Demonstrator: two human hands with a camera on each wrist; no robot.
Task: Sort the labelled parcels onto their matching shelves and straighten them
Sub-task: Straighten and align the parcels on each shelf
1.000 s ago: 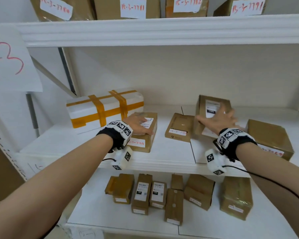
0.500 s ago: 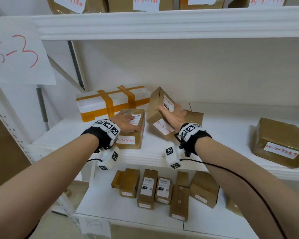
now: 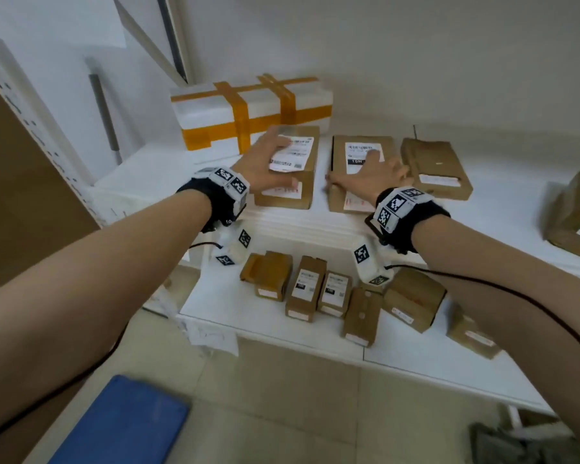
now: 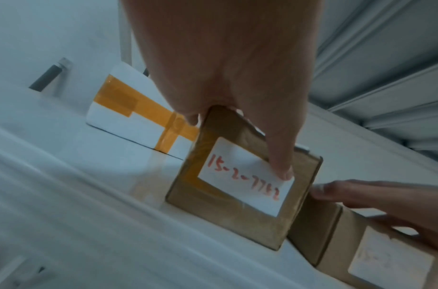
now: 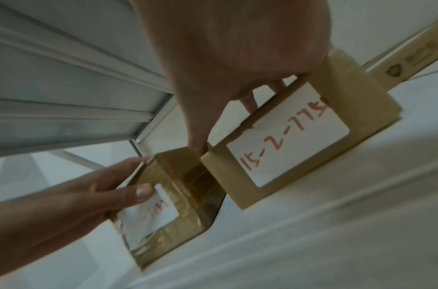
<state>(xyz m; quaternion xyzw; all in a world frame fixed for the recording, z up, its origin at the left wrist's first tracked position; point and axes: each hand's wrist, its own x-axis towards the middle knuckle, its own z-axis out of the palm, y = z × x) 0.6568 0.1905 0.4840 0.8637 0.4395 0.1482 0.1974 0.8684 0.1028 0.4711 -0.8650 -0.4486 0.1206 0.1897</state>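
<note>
Two brown parcels lie side by side near the front of the white middle shelf (image 3: 298,226). My left hand (image 3: 268,159) rests flat on top of the left parcel (image 3: 307,185). In the left wrist view, this hand (image 4: 237,93) has its thumb pressing the red handwritten "15-2" label on that parcel's (image 4: 228,219) front face. My right hand (image 3: 369,172) lies with fingers spread on the second parcel (image 3: 340,152), thumb along its front left corner. The right wrist view shows the right hand (image 5: 225,88) over that parcel (image 5: 366,109), whose label also starts "15-2".
A white foam box (image 3: 208,118) with orange tape stands behind the left parcel. A flat brown parcel (image 3: 432,162) lies right of the second one, and another parcel (image 3: 573,209) sits at far right. Several small parcels (image 3: 305,289) fill the lower shelf. A blue object (image 3: 121,423) lies on the floor.
The right hand has laid the parcel it held tilted on edge down flat beside the left parcel. The left hand stays on its parcel. The head view has tipped downward.
</note>
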